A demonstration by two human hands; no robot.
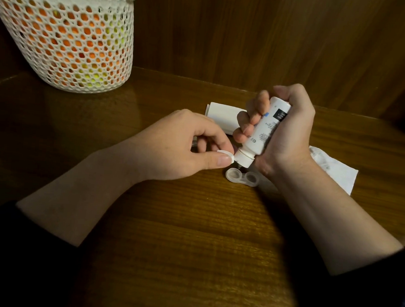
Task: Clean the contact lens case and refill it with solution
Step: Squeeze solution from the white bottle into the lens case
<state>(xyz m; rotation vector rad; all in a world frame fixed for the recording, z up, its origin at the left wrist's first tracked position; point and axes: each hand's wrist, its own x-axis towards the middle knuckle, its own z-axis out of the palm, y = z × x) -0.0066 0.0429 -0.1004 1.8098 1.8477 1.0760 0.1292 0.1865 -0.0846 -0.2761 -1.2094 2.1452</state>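
Surface: a dark wooden table (191, 225) with visible grain, backed by a wooden wall. A white mesh basket (65, 36) is seen at the far left, with orange and yellow contents showing through the holes. A clear lens case (242, 177) is set near the centre, both wells uncapped. A white box (221, 116) is laid behind it. A white tissue (333, 171) is spread to the right.

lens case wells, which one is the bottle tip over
The left well, on the side of the left hand. The bottle nozzle, held tipped down by the right hand, hangs above it; the right well sits beside it.
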